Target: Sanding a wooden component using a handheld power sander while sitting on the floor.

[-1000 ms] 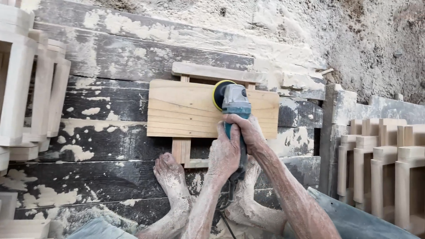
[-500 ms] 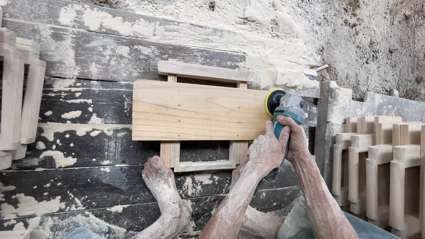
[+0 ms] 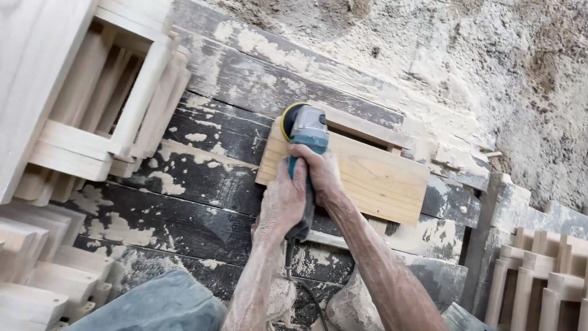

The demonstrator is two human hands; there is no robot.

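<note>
Both hands, left hand and right hand, grip the sander with fingers wrapped tight, on the wooden board.

My hands hide most of the sander's handle, and its disc face is out of sight against the wooden panel. The stacked wooden frames run off the left edge; my forearms leave the bottom.

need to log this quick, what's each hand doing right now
Left hand: closed around the grinder body.
Right hand: closed on the same grinder, nearer its head, over the wooden panel.
</note>
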